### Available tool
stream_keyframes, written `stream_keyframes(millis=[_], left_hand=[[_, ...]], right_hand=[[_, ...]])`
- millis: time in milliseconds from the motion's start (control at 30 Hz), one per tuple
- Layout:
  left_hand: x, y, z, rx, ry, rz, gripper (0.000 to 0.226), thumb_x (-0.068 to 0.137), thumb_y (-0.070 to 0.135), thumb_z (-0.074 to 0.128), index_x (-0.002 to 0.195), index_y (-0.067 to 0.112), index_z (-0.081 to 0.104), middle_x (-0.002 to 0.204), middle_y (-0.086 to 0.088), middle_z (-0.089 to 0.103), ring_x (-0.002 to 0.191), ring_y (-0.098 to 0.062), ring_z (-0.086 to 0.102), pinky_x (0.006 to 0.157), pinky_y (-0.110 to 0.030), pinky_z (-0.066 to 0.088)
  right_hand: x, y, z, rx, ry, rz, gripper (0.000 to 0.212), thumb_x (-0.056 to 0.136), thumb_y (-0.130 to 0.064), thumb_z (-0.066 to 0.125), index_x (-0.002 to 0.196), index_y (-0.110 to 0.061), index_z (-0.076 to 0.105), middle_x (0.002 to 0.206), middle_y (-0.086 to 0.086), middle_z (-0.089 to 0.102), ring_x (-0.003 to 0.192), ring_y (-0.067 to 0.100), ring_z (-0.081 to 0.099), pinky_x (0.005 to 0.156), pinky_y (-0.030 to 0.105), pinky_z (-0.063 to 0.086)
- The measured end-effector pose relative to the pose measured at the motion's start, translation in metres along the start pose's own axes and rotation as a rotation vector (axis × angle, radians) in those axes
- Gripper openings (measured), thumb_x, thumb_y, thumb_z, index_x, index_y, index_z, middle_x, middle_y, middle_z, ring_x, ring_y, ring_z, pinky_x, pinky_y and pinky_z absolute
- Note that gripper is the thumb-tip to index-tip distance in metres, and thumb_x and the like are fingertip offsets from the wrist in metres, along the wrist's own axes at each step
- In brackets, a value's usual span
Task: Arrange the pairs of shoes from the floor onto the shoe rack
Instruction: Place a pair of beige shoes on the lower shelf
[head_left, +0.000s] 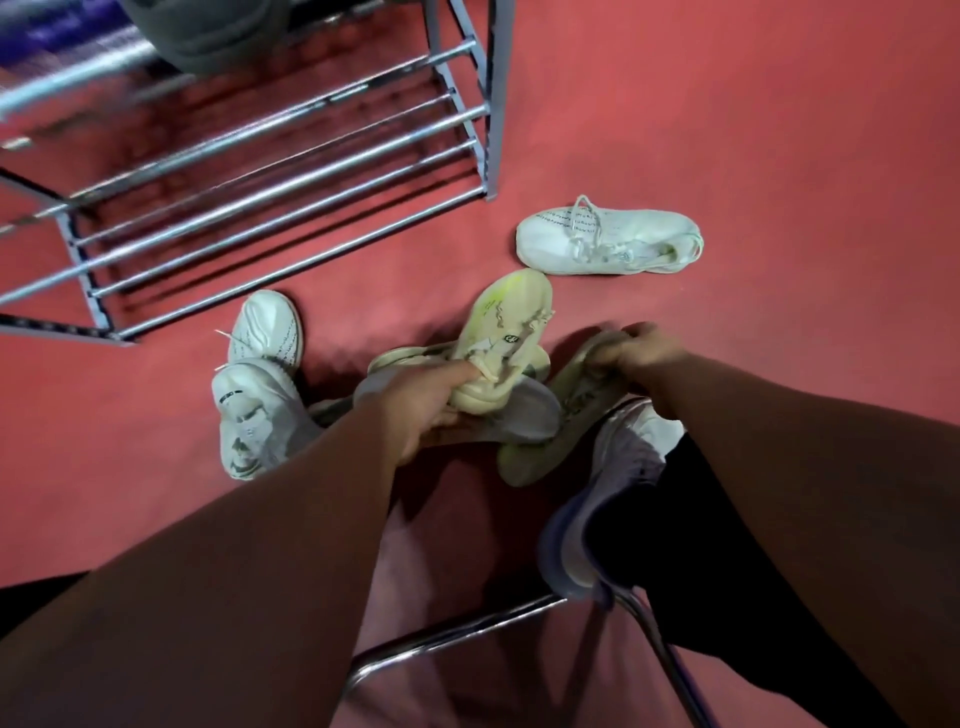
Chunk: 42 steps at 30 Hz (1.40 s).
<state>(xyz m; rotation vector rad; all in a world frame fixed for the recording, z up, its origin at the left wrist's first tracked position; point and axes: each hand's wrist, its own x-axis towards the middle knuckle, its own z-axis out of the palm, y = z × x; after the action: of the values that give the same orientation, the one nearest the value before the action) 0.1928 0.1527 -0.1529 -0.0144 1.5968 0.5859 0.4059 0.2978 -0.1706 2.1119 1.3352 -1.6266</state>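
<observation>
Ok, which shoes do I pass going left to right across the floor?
Grey-white sneaker → cream shoe in the left hand → white laced sneaker lying alone. The yellowish shoe in the right hand overlaps, so it's left out.

Both bare forearms reach forward and downward, converging slightly. Left hand (421, 410): fingers and thumb curled round the heel of a cream shoe (506, 332). Right hand (644, 348): knuckles uppermost, fingers curled over a second cream shoe (569, 400).

Likely home entryway or shoe corner: red floor (727, 104), metal shoe rack (291, 171) with bare rails, pale sneakers (608, 241) scattered beside it.
</observation>
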Motion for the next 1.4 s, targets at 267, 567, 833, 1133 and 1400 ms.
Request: stream_keyframes(millis=[267,567,833,1133,1400], left_hand=[[-0.073,0.036,-0.013,0.173,-0.009,-0.034,0.017,0.094,0.034,0.062,0.100,0.018,0.063,0.090,-0.008,0.072,0.085,-0.025,0.069,0.084,-0.039,0.059],[-0.200,0.061,-0.088,0.332,0.136,0.061,0.037,0.095,0.043,0.055,0.096,0.008,0.066,0.078,-0.010,0.069,0.047,-0.015,0.061,0.047,-0.021,0.050],[-0.328,0.033,-0.147,0.215,0.247,0.192,0.032,0.095,0.044,0.053,0.085,0.014,0.062,0.053,0.000,0.062,0.050,-0.012,0.057,0.051,-0.019,0.045],[-0.347,0.000,-0.160,-0.214,0.322,0.355,0.030,0.087,0.046,0.065,0.090,0.017,0.066,0.055,0.001,0.067,0.051,-0.012,0.062,0.061,-0.026,0.055],[-0.347,-0.019,-0.198,-0.193,0.494,0.277,0.026,0.090,0.041,0.061,0.094,0.016,0.064,0.053,-0.003,0.060,0.040,-0.014,0.054,0.043,-0.016,0.042]], right_hand=[[-0.074,-0.043,-0.021,-0.528,-0.146,-0.035,0.025,0.081,-0.023,0.083,0.069,-0.004,0.071,0.039,-0.001,0.055,0.031,0.013,0.047,0.037,0.019,0.038],[-0.206,-0.117,-0.056,-0.757,-0.003,-0.262,0.025,0.084,-0.025,0.081,0.074,-0.010,0.064,0.072,0.009,0.064,0.068,0.025,0.064,0.059,0.030,0.051],[-0.330,-0.137,-0.052,-0.258,0.107,-0.455,0.025,0.082,-0.023,0.078,0.072,-0.007,0.062,0.043,0.005,0.050,0.041,0.022,0.046,0.046,0.026,0.043],[-0.359,-0.153,0.001,-0.002,-0.023,-0.515,0.026,0.084,-0.025,0.076,0.102,-0.007,0.069,0.075,0.009,0.069,0.058,0.022,0.063,0.054,0.029,0.056],[-0.354,-0.193,0.047,0.026,-0.150,-0.498,0.007,0.081,-0.024,0.074,0.083,-0.017,0.072,0.068,0.004,0.065,0.060,0.021,0.060,0.060,0.027,0.048]])
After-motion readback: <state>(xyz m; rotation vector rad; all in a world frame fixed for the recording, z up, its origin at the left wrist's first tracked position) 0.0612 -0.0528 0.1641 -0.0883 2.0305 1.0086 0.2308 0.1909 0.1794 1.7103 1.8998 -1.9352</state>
